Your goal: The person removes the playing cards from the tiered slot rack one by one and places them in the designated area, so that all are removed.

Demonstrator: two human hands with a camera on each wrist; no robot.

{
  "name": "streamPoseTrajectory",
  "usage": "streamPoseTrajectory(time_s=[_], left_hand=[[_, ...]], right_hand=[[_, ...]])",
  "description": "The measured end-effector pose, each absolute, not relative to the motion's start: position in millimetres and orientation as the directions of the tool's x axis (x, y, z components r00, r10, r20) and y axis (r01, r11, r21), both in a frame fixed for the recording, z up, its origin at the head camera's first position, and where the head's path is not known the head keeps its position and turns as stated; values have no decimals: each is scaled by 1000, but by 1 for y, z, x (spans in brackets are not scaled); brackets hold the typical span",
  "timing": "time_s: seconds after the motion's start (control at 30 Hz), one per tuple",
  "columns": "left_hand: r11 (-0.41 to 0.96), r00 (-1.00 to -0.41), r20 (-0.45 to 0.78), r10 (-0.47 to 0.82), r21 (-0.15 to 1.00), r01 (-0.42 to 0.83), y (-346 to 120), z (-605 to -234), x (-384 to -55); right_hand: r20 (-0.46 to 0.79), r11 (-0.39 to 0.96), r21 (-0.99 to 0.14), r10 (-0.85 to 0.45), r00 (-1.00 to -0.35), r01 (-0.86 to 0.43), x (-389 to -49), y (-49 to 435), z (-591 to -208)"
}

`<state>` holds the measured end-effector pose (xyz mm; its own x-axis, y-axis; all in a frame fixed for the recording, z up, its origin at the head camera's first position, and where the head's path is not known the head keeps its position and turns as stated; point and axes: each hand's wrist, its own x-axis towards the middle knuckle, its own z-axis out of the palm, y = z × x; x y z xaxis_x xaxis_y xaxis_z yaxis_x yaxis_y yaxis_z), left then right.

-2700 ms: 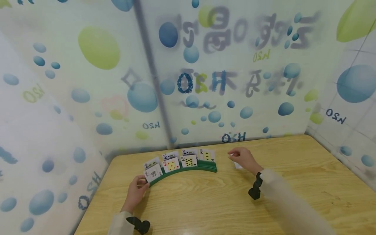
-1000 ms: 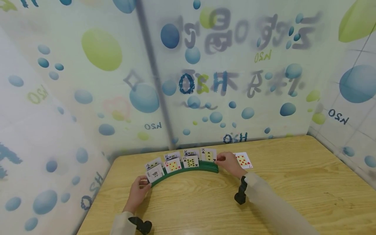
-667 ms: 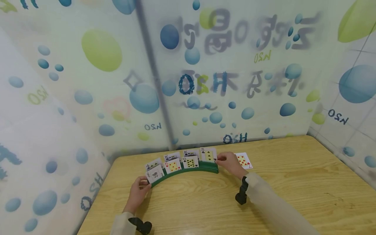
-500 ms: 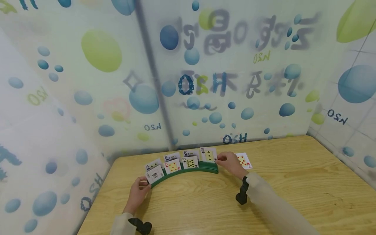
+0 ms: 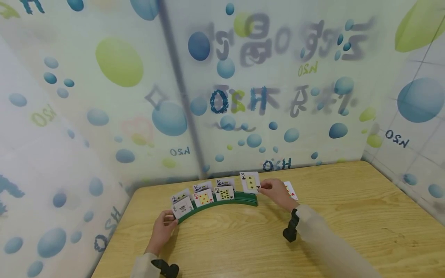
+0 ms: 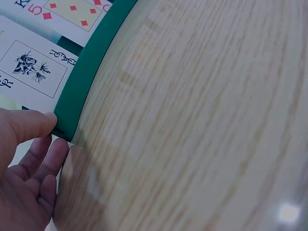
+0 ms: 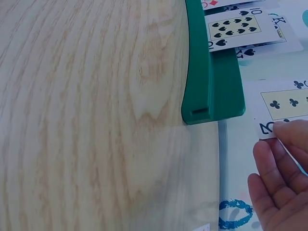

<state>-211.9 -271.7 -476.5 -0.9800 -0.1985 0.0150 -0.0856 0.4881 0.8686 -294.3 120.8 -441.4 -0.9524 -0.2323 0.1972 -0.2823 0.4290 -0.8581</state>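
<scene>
A curved green card holder (image 5: 246,198) stands on the table with playing cards in two rows. Its left end is gripped by my left hand (image 5: 162,230), thumb on top and fingers below in the left wrist view. The front row has a joker (image 5: 182,208), a five of diamonds (image 5: 203,198) and a ten of spades (image 5: 224,193). Behind them stand a four (image 5: 179,195) and two kings (image 5: 224,182). My right hand (image 5: 279,194) pinches the three of clubs (image 5: 250,182) by its lower corner. In the right wrist view a gap shows between this card and the holder.
A red seven (image 5: 290,190) lies face up on the wooden table (image 5: 222,243), partly hidden behind my right hand. A patterned curtain-like wall (image 5: 222,150) rises right behind the table's back edge.
My right hand first moved left from the loose card to the three of clubs at the holder's right end. Since then it has raised that card up and slightly right. The left hand keeps its grip.
</scene>
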Motion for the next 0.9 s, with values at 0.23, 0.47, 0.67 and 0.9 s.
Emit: streamPoseTrajectory(time_s=[0.23, 0.47, 0.67, 0.9], left_hand=[[492, -979, 21, -202, 867, -83, -272, -477, -212], [496, -980, 19, -200, 864, -85, -273, -476, -213], [495, -980, 17, -200, 865, -86, -272, -475, -213], [493, -980, 17, -196, 866, -83, -272, -475, -212]], right_hand=[[196, 481, -836, -192, -962, -266, -298, 133, -438], [191, 494, -836, -150, -970, -240, -301, 151, -439], [184, 535, -817, -117, -976, -218, -299, 168, -436], [166, 573, -796, -105, -981, -196, -298, 190, -438]])
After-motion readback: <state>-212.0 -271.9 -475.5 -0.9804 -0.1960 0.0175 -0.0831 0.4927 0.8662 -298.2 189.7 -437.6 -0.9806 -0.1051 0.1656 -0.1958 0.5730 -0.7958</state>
